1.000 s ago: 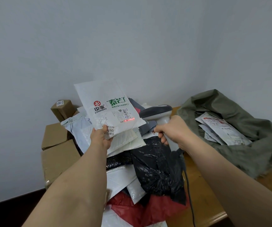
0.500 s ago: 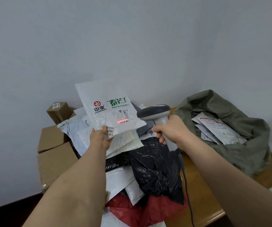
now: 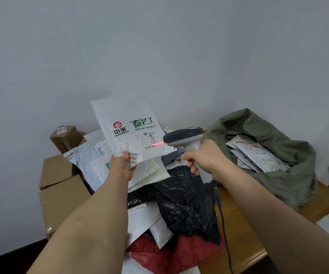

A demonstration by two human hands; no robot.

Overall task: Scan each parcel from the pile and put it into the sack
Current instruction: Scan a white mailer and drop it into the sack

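My left hand [image 3: 121, 166] pinches the lower edge of a white bubble mailer [image 3: 129, 128] with a red logo and green lettering, held upright above the pile. My right hand [image 3: 205, 158] grips the handle of a grey barcode scanner [image 3: 185, 136], whose head points left at the mailer. A red laser line falls on the label near the mailer's right edge. Below lies the pile of parcels [image 3: 181, 198]: black, white and red plastic bags. The olive-green sack [image 3: 278, 155] stands open at the right with several white parcels inside.
Brown cardboard boxes [image 3: 60, 186] are stacked at the pile's left, a small one [image 3: 65, 136] behind them. The wooden table [image 3: 244, 242] shows at the lower right, where the scanner's cable [image 3: 224, 224] hangs down. A grey wall stands behind.
The scanner has risen and moved left, closer to the mailer. The red laser line has shifted toward the label's right edge. My left hand holds the mailer in about the same place.
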